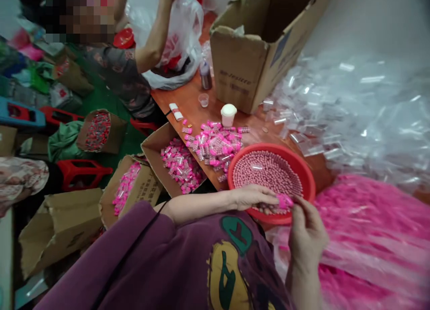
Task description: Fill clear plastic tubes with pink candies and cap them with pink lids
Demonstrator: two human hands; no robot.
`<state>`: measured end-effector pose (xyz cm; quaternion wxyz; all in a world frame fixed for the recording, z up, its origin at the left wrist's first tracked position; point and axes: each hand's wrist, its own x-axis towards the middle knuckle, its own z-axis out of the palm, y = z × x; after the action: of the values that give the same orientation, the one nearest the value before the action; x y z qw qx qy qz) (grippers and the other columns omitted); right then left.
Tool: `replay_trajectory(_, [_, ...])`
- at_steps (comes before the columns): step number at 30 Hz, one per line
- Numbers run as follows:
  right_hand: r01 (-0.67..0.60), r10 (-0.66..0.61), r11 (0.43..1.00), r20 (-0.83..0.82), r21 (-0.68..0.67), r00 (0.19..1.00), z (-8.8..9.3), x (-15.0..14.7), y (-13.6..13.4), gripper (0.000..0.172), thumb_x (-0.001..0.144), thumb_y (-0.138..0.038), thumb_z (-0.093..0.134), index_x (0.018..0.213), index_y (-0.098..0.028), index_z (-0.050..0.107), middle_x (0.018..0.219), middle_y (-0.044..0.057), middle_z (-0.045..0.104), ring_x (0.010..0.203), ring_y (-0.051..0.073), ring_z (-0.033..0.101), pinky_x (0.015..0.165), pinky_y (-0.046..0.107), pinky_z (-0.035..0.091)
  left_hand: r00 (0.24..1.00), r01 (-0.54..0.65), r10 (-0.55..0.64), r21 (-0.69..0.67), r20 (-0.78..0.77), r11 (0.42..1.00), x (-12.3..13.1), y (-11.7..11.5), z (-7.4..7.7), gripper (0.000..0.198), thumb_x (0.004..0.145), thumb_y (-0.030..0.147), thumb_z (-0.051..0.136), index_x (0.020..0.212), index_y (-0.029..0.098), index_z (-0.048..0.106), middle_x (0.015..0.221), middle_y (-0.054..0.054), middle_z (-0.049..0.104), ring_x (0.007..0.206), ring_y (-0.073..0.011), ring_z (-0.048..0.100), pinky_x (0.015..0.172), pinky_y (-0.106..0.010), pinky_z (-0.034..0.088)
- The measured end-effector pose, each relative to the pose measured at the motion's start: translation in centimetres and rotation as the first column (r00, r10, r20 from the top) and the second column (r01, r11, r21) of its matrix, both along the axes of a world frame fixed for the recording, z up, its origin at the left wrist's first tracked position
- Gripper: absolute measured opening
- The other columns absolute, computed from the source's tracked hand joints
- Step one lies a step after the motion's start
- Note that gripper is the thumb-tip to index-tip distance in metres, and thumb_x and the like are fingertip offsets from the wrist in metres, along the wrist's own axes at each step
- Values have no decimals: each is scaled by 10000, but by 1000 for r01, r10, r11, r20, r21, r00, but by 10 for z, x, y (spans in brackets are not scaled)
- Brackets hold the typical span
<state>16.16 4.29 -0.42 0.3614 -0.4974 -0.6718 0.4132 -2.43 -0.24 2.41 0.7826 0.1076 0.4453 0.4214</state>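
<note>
Holding a small, bright pink piece (285, 201) right over the near side of the red basin (310, 178), with pale pink beads (268, 171) below: the left hand (257, 197) has its fingers clamped on one end, the right hand (307, 225) pinches the other. Its far end hides inside the left fingers. Beyond both hands, the tall carton (238, 66) carries dark lettering, too blurred to read; left of the left hand, the smaller carton (145, 192) shows Chinese characters, too small to make out.
</note>
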Motion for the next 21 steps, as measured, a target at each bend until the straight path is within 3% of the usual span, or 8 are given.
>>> replay_trajectory(3, [-256,209,934,200,249,957,-5,-2,-5,762,939,-609,795,1530,-157,630,1430,231,697,1312,381,687,1111,600,577,994,-95,97,-41,52,995,-2,5,0,261,861,310,885,784,133,710,714,-13,731,636,-96,628,666,-236,432])
replay_trajectory(6, [-354,217,818,326,454,920,-17,-6,-1,888,950,-593,797,1642,-131,486,1468,290,652,1376,434,645,1105,667,569,985,-113,123,-87,121,990,0,8,0,198,928,211,786,762,127,717,701,-28,741,666,-114,671,718,-244,484])
replay_trajectory(8, [-377,218,780,347,500,912,-21,-8,5,893,944,-581,803,1634,-119,475,1471,308,646,1367,447,651,1082,678,579,979,-122,137,-106,151,987,1,10,-1,220,970,171,721,754,126,722,684,-30,734,658,-120,676,738,-251,499])
replay_trajectory(11, [-395,240,800,363,452,900,-16,-13,15,829,890,-612,829,1495,-98,589,1371,299,702,1261,442,705,1033,661,603,970,-116,135,-105,201,988,2,14,-3,296,1015,134,646,731,118,729,676,-41,727,641,-119,665,739,-251,504])
replay_trajectory(15, [-384,254,841,347,382,903,-4,-22,27,564,844,-625,824,1154,-161,740,1214,235,771,1080,384,757,980,606,621,950,-138,164,-113,264,984,-1,20,-6,305,1019,101,627,739,111,748,688,-57,727,638,-123,656,746,-248,513])
replay_trajectory(18, [-409,276,829,358,381,892,-1,-29,35,484,845,-661,786,954,-191,755,1173,216,794,1013,363,770,919,574,638,940,-182,225,-184,257,966,-4,25,-7,300,1002,68,612,755,109,775,712,-77,736,630,-132,658,714,-252,506])
replay_trajectory(21, [-442,299,777,356,448,885,-3,-33,42,463,885,-659,752,948,-201,772,1141,210,810,999,367,786,877,558,654,944,-231,271,-211,190,950,-7,29,-10,251,958,55,677,742,117,786,676,-50,708,582,-115,613,640,-234,458])
